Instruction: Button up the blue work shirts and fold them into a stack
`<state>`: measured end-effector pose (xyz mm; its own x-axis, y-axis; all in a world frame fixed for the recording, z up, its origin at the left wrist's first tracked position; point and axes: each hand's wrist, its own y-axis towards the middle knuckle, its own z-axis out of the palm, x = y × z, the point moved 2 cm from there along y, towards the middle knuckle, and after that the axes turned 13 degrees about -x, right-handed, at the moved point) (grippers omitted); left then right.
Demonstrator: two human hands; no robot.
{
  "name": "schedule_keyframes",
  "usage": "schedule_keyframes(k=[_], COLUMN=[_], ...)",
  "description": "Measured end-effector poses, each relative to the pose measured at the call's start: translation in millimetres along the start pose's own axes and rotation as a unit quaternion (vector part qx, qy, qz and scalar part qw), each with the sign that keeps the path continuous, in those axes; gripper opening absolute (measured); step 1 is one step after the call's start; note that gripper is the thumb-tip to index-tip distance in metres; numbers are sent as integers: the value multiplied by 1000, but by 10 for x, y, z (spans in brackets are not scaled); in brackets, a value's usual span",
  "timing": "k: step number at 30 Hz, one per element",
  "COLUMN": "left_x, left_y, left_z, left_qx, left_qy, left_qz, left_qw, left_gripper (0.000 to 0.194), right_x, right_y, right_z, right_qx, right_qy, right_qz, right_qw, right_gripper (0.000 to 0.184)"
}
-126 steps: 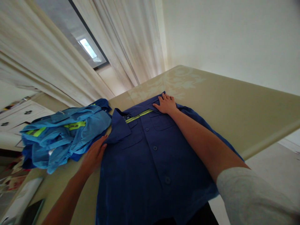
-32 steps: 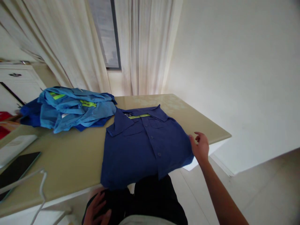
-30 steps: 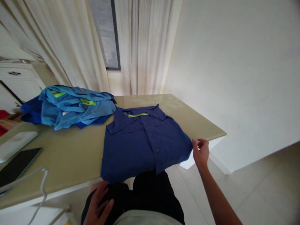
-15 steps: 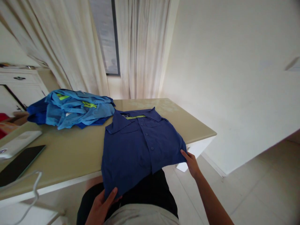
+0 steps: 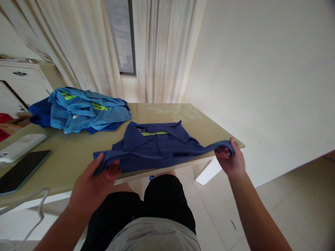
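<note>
A dark blue button-up shirt (image 5: 146, 144) lies on the table with its collar facing the far side and a yellow-green strip showing inside the neck. Its lower edge is lifted and stretched sideways between my hands. My left hand (image 5: 98, 177) grips the left corner of that edge, fingers curled under the cloth. At the table's right front corner, my right hand (image 5: 231, 157) is closed on the other corner of the shirt. Part of the shirt front is hidden behind the raised fold.
A heap of light and dark blue clothes (image 5: 86, 111) lies at the table's (image 5: 167, 109) back left. Along the left side are a white device (image 5: 23, 148), a dark phone-like slab (image 5: 23, 170) and a white cable (image 5: 40, 205). A wall (image 5: 261, 87) rises at the right.
Both hands have lifted the shirt's lower edge up and away from my body, folding it toward the collar. The hem no longer hangs over my lap.
</note>
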<state>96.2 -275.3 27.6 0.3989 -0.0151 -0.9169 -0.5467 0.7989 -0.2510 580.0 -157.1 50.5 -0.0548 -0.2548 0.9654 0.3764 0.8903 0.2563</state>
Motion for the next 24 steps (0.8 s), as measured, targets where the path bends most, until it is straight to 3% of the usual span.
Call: schedule_keyframes(k=[3, 5, 6, 8, 11, 13, 15, 16, 18, 22, 24], left_x=[-472, -566, -551, -424, -104, 93, 212, 239, 243, 181, 174], left_y=[635, 1002, 1144, 1321, 1337, 1254, 1162, 1128, 1096, 1142, 1169], left_z=[783, 1085, 1133, 1025, 506, 119, -137, -195, -187, -11, -25], left_qx=[60, 86, 85, 77, 57, 13, -31, -44, -54, -54, -47], left_qy=[-39, -53, -58, -43, 109, 291, 433, 478, 518, 504, 491], left_qz=[54, 47, 49, 69, 156, 227, 277, 289, 288, 268, 270], left_qw=[996, 994, 993, 994, 980, 929, 857, 828, 804, 819, 827], left_gripper=[30, 31, 33, 37, 55, 67, 72, 73, 70, 53, 48], right_x=[180, 139, 74, -116, -475, -720, -934, -1013, -1108, -1085, -1010], right_y=[727, 1062, 1159, 1220, 1104, 1012, 964, 953, 947, 942, 911], right_z=[755, 1139, 1260, 1321, 1028, 723, 484, 417, 395, 535, 538], right_qx=[30, 29, 26, 6, -27, -62, -67, -59, -28, 30, 60], right_qy=[92, 86, 67, 0, -169, -285, -333, -339, -329, -309, -296], right_qz=[24, 34, 33, -4, -135, -180, -138, -109, -61, -48, -63], right_qw=[995, 995, 997, 1000, 976, 940, 931, 933, 942, 949, 951], right_gripper=[58, 63, 67, 72, 68, 71, 70, 69, 67, 66, 63])
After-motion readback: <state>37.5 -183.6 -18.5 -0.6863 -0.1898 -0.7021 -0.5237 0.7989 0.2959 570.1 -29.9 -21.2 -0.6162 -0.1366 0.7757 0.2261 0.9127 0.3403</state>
